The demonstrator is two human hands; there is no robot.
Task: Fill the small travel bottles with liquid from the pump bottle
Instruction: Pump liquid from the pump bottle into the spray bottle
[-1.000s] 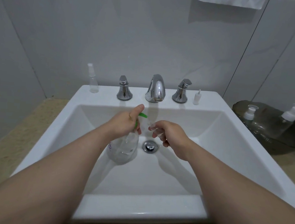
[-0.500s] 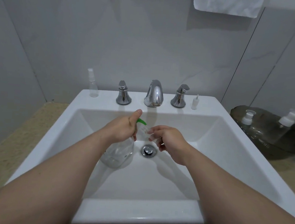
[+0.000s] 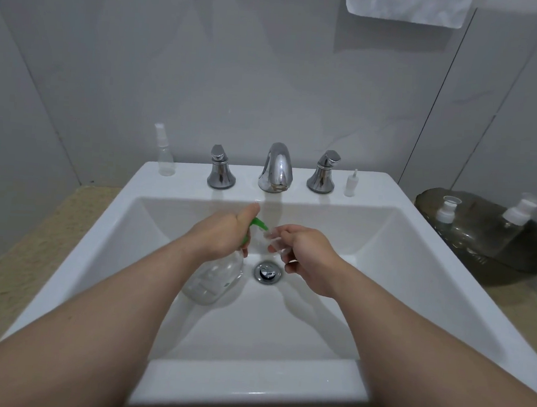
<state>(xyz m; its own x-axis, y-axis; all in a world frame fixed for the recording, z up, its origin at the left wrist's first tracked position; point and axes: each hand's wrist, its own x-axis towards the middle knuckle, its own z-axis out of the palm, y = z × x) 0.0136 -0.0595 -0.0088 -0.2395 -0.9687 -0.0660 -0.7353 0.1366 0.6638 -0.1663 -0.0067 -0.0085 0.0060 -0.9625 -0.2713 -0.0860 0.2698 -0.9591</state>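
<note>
Over the white sink basin (image 3: 331, 324), my left hand (image 3: 223, 235) grips the neck of a clear pump bottle (image 3: 214, 279), thumb up on its green pump head (image 3: 259, 224). The green spout points right at the mouth of a small clear travel bottle (image 3: 274, 240), which my right hand (image 3: 308, 254) holds tilted just right of the spout. A clear spray bottle (image 3: 165, 153) stands on the sink's back left ledge. A small white dropper cap (image 3: 351, 184) stands on the back right ledge. Two more bottles with white tops (image 3: 446, 211) (image 3: 516, 219) lie in a dark tray at right.
The chrome faucet (image 3: 277, 168) and its two handles (image 3: 220, 172) (image 3: 323, 173) sit at the back of the sink. The drain (image 3: 267, 272) lies below my hands. A dark tray (image 3: 488, 252) rests on the beige counter (image 3: 15, 254). A white towel (image 3: 408, 5) hangs above.
The view has tilted up slightly, so everything sits lower in frame. My hands stay together over the drain, holding the same bottles spout to mouth.
</note>
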